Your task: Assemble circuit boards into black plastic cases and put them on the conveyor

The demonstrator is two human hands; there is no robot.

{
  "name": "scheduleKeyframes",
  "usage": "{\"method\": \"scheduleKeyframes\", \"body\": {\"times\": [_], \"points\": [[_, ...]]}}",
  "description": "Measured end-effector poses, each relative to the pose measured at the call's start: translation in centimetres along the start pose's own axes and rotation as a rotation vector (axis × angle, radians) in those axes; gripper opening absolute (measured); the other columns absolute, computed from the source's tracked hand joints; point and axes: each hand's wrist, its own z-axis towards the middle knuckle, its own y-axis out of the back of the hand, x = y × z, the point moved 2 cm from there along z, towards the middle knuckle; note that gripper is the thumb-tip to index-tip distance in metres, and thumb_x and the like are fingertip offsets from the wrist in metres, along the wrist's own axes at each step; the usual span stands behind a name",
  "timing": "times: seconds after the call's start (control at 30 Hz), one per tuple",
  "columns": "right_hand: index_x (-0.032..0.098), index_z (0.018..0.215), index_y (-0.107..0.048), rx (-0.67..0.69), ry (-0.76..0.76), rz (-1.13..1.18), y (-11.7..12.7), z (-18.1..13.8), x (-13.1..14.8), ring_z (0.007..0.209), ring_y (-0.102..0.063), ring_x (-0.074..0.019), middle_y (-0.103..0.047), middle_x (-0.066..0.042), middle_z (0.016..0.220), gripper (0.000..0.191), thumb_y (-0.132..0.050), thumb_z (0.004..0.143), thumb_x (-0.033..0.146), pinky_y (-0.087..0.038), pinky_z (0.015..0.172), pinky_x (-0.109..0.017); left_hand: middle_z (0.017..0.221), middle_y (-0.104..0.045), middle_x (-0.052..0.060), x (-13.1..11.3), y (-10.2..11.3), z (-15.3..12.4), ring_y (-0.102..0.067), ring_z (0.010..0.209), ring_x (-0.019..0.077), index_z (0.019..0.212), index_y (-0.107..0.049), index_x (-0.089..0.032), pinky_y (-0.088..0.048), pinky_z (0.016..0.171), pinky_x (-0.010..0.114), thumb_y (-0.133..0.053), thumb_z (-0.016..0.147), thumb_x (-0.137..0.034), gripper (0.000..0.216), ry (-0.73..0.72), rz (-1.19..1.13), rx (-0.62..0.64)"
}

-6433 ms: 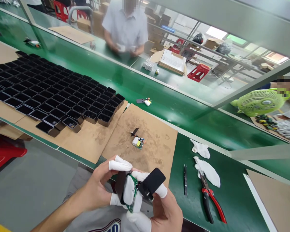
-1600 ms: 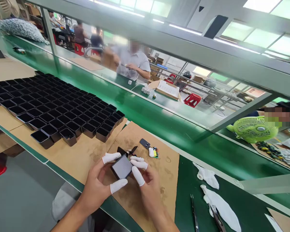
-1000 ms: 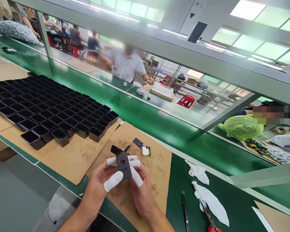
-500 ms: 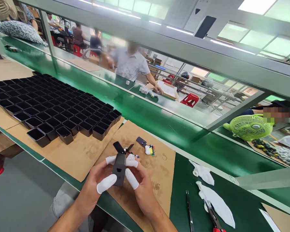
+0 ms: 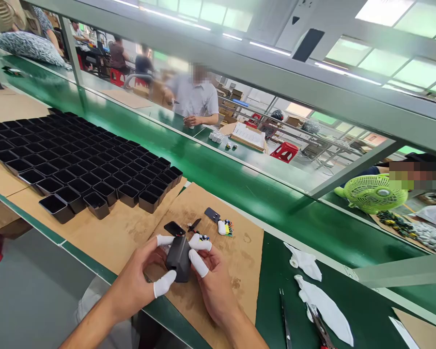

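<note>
Both hands hold one small black plastic housing (image 5: 179,260) just above a brown cardboard sheet (image 5: 240,271). My left hand (image 5: 141,276) grips its left side, with white finger cots on the thumb and fingers. On the housing's right side sits my right hand (image 5: 212,286), also with finger cots. A flat black lid (image 5: 174,228) sticks out at the housing's far end. Just beyond lie a small circuit board with a white part (image 5: 225,227), a black cover piece (image 5: 212,214) and a small black clip (image 5: 194,225).
A large array of open black housings (image 5: 76,165) covers the cardboard at the left. Tweezers (image 5: 284,320), red-handled pliers (image 5: 321,332) and white gloves (image 5: 312,286) lie at the right. A green conveyor belt (image 5: 240,184) runs beyond, with a green fan (image 5: 374,194) and other people across it.
The housing has been turned from upright to lying lower in my hands, and its lid flap has dropped. Earlier, the circuit board went inside the housing.
</note>
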Motion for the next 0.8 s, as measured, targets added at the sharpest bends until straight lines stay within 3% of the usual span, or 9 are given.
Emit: {"method": "scheduleKeyframes", "body": {"times": [0.1,0.17,0.27,0.37,0.47,0.57,0.7,0.8], "points": [[0.029,0.104,-0.086,-0.026,0.138,-0.091,0.6,0.1,-0.2,0.113,-0.084,-0.0261,-0.088,-0.007,0.116,0.021,-0.095,0.101,0.048,-0.069,0.105,-0.043,0.154,-0.073,0.016,0.2,0.0,0.0,-0.072,0.139,0.034,0.154,-0.062,-0.025,-0.06,0.123,0.045,-0.094,0.09,-0.058,0.079,0.069,-0.115,0.022],[0.031,0.101,-0.087,-0.013,0.255,-0.167,0.8,-0.1,-0.1,0.117,-0.083,-0.0259,-0.088,-0.007,0.119,0.011,-0.097,0.099,0.035,-0.067,0.106,-0.042,0.155,-0.073,0.016,0.4,0.0,0.0,-0.072,0.14,0.034,0.149,-0.065,-0.025,-0.06,0.125,0.045,-0.096,0.089,-0.061,0.076,0.094,-0.131,0.038],[0.036,0.114,-0.089,0.043,0.435,-0.274,0.8,-0.7,0.5,0.114,-0.081,-0.0251,-0.087,-0.005,0.118,0.028,-0.096,0.096,0.016,-0.064,0.108,-0.042,0.15,-0.077,0.014,0.6,0.4,-0.1,-0.073,0.138,0.0346,0.138,-0.073,-0.024,-0.058,0.127,0.045,-0.096,0.088,-0.062,0.067,0.108,-0.056,0.038],[0.038,0.138,-0.083,0.103,0.537,-0.344,1.2,-1.3,1.5,0.121,-0.079,-0.0272,-0.084,-0.007,0.128,0.042,-0.081,0.103,0.014,-0.062,0.113,-0.047,0.153,-0.076,0.014,0.7,1.1,-0.4,-0.068,0.147,0.0374,0.14,-0.077,-0.024,-0.052,0.132,0.049,-0.094,0.09,-0.062,0.064,0.118,0.035,0.078],[0.037,0.16,-0.07,0.234,0.483,-0.464,2.0,-1.6,2.4,0.151,-0.066,-0.0319,-0.071,-0.013,0.159,0.046,-0.067,0.115,0.026,-0.054,0.129,-0.052,0.153,-0.078,0.013,0.7,1.6,-0.8,-0.067,0.147,0.0387,0.142,-0.08,-0.026,-0.051,0.133,0.049,-0.096,0.088,-0.06,0.066,0.134,0.085,0.14],[0.039,0.163,-0.067,0.419,0.387,-0.578,2.4,-1.6,3.2,0.17,-0.048,-0.0346,-0.056,-0.011,0.179,0.044,-0.052,0.123,0.044,-0.04,0.14,-0.058,0.147,-0.081,0.011,0.4,1.7,-0.9,-0.071,0.139,0.0364,0.14,-0.083,-0.027,-0.057,0.127,0.046,-0.097,0.085,-0.055,0.063,0.114,0.084,0.225],[0.037,0.15,-0.075,0.488,0.335,-0.573,2.0,-1.2,3.9,0.167,-0.052,-0.0397,-0.062,-0.012,0.174,0.047,-0.047,0.121,0.062,-0.039,0.14,-0.064,0.136,-0.085,0.009,-0.3,1.6,-0.8,-0.077,0.123,0.0322,0.139,-0.084,-0.027,-0.063,0.117,0.043,-0.096,0.086,-0.05,0.059,0.083,0.057,0.272],[0.037,0.14,-0.075,0.462,0.321,-0.521,1.5,-1.0,4.5,0.145,-0.07,-0.0353,-0.074,-0.011,0.156,0.029,-0.058,0.117,0.043,-0.055,0.125,-0.057,0.13,-0.086,0.009,-0.8,1.6,-0.8,-0.078,0.119,0.0307,0.133,-0.085,-0.025,-0.064,0.112,0.04,-0.095,0.086,-0.046,0.052,0.08,0.097,0.275]]}}
